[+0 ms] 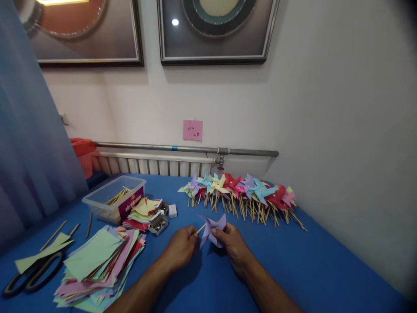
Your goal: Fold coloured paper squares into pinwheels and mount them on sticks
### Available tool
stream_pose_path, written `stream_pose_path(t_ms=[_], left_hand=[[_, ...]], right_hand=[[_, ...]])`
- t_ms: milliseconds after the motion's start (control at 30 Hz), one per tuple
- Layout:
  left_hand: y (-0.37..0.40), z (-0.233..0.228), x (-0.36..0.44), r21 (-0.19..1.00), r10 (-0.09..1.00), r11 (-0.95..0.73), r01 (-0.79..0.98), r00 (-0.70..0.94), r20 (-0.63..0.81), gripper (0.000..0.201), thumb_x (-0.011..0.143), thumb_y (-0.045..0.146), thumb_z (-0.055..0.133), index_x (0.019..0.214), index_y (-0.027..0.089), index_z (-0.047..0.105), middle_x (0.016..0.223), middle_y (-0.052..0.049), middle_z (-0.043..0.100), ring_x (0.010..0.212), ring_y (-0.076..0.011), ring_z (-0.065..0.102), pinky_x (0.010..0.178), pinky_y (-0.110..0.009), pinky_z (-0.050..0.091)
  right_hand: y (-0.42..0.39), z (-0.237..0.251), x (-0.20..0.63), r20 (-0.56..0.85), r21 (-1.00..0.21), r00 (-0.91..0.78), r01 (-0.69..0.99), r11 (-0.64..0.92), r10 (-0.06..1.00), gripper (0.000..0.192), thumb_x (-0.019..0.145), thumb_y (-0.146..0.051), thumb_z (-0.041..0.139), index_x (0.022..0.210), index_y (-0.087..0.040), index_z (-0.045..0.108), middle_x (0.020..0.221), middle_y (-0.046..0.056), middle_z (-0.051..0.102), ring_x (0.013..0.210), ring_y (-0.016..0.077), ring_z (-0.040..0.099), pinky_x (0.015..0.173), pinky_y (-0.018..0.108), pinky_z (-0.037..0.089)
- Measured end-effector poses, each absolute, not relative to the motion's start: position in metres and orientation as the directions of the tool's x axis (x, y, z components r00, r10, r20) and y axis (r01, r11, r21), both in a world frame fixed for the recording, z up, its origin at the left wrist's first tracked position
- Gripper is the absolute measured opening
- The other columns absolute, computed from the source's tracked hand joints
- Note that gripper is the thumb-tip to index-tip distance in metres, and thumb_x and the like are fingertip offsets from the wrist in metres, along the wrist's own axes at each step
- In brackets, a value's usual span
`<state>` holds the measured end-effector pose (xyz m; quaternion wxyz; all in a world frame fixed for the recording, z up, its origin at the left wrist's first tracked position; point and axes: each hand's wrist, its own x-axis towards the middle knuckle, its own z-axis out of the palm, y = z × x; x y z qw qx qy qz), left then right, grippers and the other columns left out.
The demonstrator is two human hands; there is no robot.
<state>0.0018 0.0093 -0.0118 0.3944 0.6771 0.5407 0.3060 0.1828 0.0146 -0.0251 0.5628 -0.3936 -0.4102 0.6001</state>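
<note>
Left grip [181, 247] holds slim wooden stick [201, 228], right grip [235, 248] pinches sharp-pointed paper pinwheel [209, 229]

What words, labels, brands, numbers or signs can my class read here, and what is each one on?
"252", as far as it can be made out: handwritten on the pink note; the characters beneath are too small to read surely.
White characters on the purple label of the clear plastic box: too blurred to read.
Small white box: faint marks, too small.
</note>
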Motion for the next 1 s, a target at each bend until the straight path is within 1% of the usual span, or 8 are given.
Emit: stream_pose_path(t_ms=[67, 167, 267, 367, 600, 700, 833, 1000], left_hand=[[0.007, -0.01, 0.003, 0.86, 0.978, -0.112, 0.498, 0.21, 0.006, 0.021, 0.091, 0.026, 0.042, 0.076, 0.02, 0.055, 0.065, 0.001, 0.064, 0.059, -0.0135, 0.054, 0.059, -0.023, 0.035], [0.009, -0.01, 0.003, 0.843, 0.987, -0.107, 0.528, 0.159, 0.026, 0.019, 0.091, 0.024, 0.045, 0.076, 0.02, 0.056, 0.064, 0.001, 0.063, 0.056, -0.013, 0.053, 0.058, -0.023, 0.032], [0.011, -0.011, 0.002, 0.823, 0.99, -0.118, 0.555, 0.128, 0.056, 0.02, 0.089, 0.023, 0.048, 0.072, 0.018, 0.058, 0.062, 0.002, 0.059, 0.057, -0.0125, 0.051, 0.056, -0.023, 0.029], [0.01, -0.011, 0.002, 0.834, 0.989, -0.124, 0.538, 0.131, 0.063, 0.023, 0.09, 0.025, 0.047, 0.072, 0.018, 0.059, 0.061, 0.002, 0.058, 0.055, -0.0118, 0.05, 0.055, -0.023, 0.029], [0.006, -0.008, 0.005, 0.874, 0.99, -0.074, 0.481, 0.14, 0.006, 0.018, 0.091, 0.024, 0.045, 0.078, 0.02, 0.057, 0.061, 0.003, 0.062, 0.048, -0.0112, 0.051, 0.054, -0.023, 0.033], [0.005, -0.008, 0.006, 0.874, 0.987, -0.068, 0.481, 0.158, -0.011, 0.02, 0.09, 0.025, 0.046, 0.075, 0.019, 0.057, 0.06, 0.002, 0.061, 0.047, -0.0107, 0.05, 0.052, -0.023, 0.031], [0.004, -0.01, 0.006, 0.866, 0.986, -0.091, 0.492, 0.164, 0.01, 0.021, 0.087, 0.024, 0.048, 0.069, 0.018, 0.058, 0.058, 0.003, 0.057, 0.048, -0.0105, 0.048, 0.052, -0.023, 0.029], [0.006, -0.012, 0.004, 0.869, 0.983, -0.104, 0.483, 0.183, 0.016, 0.022, 0.087, 0.025, 0.048, 0.07, 0.018, 0.059, 0.058, 0.002, 0.057, 0.05, -0.0112, 0.049, 0.053, -0.023, 0.03]], right_hand=[[0.018, -0.025, 0.186, -0.007, -0.932, -0.005, -0.362, -0.008, 1.0, 0.037, 0.06, -0.03, 0.089, 0.091, -0.015, 0.076, 0.078, 0.003, 0.075, 0.067, 0.016, 0.065, 0.065, 0.026, 0.047], [0.021, -0.022, 0.192, -0.01, -0.922, 0.041, -0.388, 0.007, 0.999, 0.037, 0.06, -0.031, 0.089, 0.091, -0.016, 0.075, 0.08, 0.004, 0.076, 0.069, 0.0177, 0.067, 0.067, 0.028, 0.05], [0.021, -0.02, 0.194, -0.018, -0.914, 0.038, -0.406, -0.001, 0.999, 0.036, 0.06, -0.031, 0.089, 0.089, -0.016, 0.075, 0.081, 0.004, 0.077, 0.069, 0.0179, 0.068, 0.067, 0.028, 0.052], [0.02, -0.019, 0.192, -0.022, -0.913, 0.009, -0.408, -0.016, 1.0, 0.037, 0.059, -0.031, 0.09, 0.09, -0.016, 0.075, 0.08, 0.004, 0.076, 0.068, 0.0172, 0.067, 0.067, 0.028, 0.052], [0.021, -0.025, 0.189, -0.017, -0.925, -0.019, -0.378, -0.023, 1.0, 0.04, 0.059, -0.033, 0.09, 0.091, -0.015, 0.075, 0.075, 0.003, 0.074, 0.065, 0.0155, 0.064, 0.065, 0.027, 0.05], [0.023, -0.029, 0.188, -0.004, -0.932, -0.009, -0.361, -0.007, 1.0, 0.039, 0.058, -0.032, 0.09, 0.089, -0.016, 0.075, 0.074, 0.002, 0.072, 0.064, 0.0149, 0.062, 0.063, 0.027, 0.048], [0.024, -0.033, 0.186, 0.007, -0.947, 0.003, -0.32, 0.008, 1.0, 0.039, 0.058, -0.034, 0.09, 0.088, -0.016, 0.074, 0.073, 0.001, 0.07, 0.064, 0.0141, 0.06, 0.062, 0.026, 0.045], [0.024, -0.033, 0.186, 0.021, -0.96, 0.018, -0.28, 0.026, 1.0, 0.039, 0.059, -0.035, 0.088, 0.089, -0.016, 0.073, 0.071, -0.001, 0.068, 0.062, 0.0129, 0.057, 0.059, 0.025, 0.042]])
